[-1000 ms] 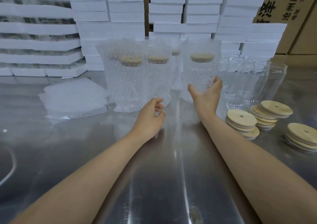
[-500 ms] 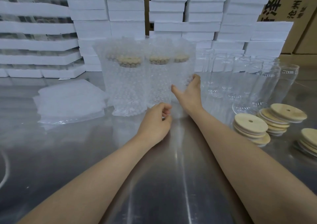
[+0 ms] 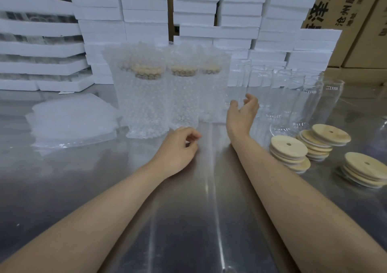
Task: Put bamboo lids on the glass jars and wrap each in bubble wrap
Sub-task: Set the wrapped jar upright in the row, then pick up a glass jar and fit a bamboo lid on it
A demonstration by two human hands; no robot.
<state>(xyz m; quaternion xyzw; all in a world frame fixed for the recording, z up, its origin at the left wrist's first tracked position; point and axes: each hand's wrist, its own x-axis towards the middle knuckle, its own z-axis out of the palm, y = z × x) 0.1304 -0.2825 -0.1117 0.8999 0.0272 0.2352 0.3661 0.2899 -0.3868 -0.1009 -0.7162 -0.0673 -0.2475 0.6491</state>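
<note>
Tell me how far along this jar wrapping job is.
Done: three lidded jars stand bubble-wrapped. In hand: nothing; the right hand is open beside the bare glass jars, the left hand empty. Left: those jars, using the stacked bamboo lids and bubble wrap pile.

Single head-worn wide-angle view, looking forward and down along both forearms, close over the steel table (image 3: 62, 189)

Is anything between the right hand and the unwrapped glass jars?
Nothing visible. The right hand hovers open directly before the unwrapped glass jars; the wrapped jars stand to its left, the bamboo lid stacks nearer and to the right.
</note>
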